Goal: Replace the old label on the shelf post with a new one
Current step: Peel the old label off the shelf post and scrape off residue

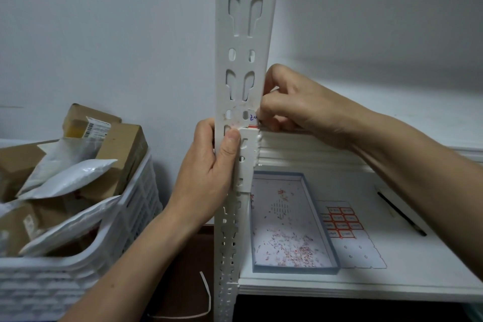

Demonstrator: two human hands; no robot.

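The slotted shelf post [243, 34] is gripped and steadied by the left hand [209, 172], its thumb pressed on the post's face, while a red-edged label [253, 119] at the post's right edge is pinched by the curled fingertips of the right hand [292, 104]. Judged to be the old label, it is best drawn off slowly and close to the metal, so that no scraps are left.
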